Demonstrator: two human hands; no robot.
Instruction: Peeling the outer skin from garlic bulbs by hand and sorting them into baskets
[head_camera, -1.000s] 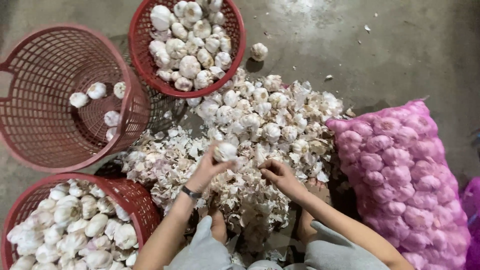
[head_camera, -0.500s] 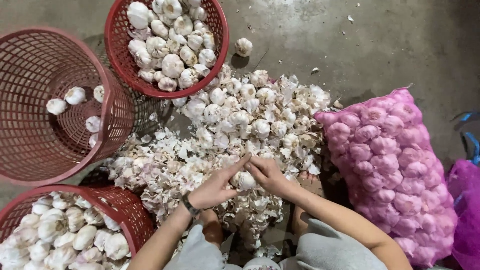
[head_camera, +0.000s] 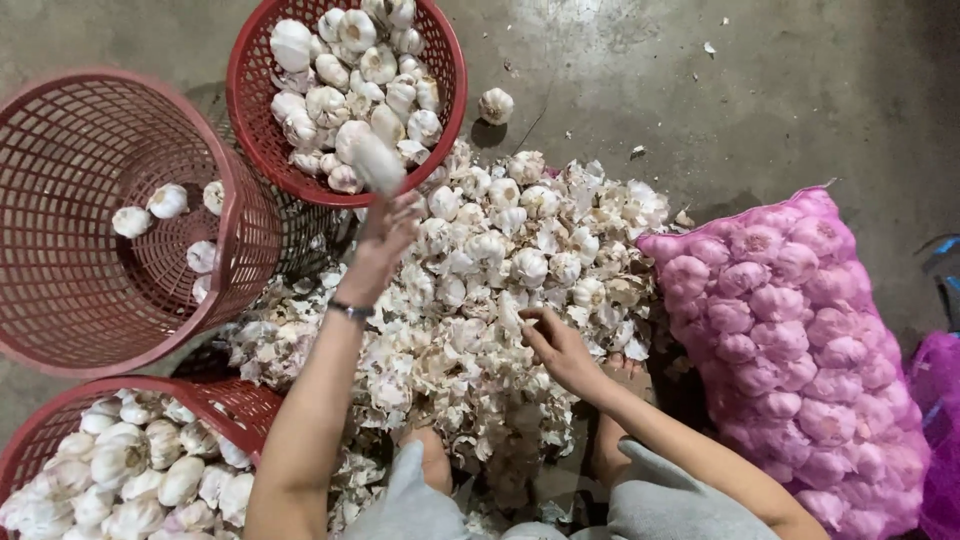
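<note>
A big pile of white garlic bulbs and loose papery skins (head_camera: 500, 270) lies on the concrete floor in front of me. My left hand (head_camera: 385, 235) is stretched up towards the far red basket (head_camera: 445, 120), fingers spread. A blurred garlic bulb (head_camera: 375, 160) hangs just above its fingertips, over the basket's near rim. My right hand (head_camera: 555, 345) rests on the near side of the pile with its fingers curled down among bulbs and skins. What they grip is hidden.
A red basket (head_camera: 60, 300) with a few bulbs stands at the left. Another red basket (head_camera: 230, 400), full of garlic, is at the bottom left. A pink mesh sack of garlic (head_camera: 790, 340) lies at the right. One stray bulb (head_camera: 496, 105) sits beside the far basket.
Both hands were together on one bulb at the pile. My left hand has swung up to the far basket and the bulb has left its fingers. My right hand stayed on the pile.
</note>
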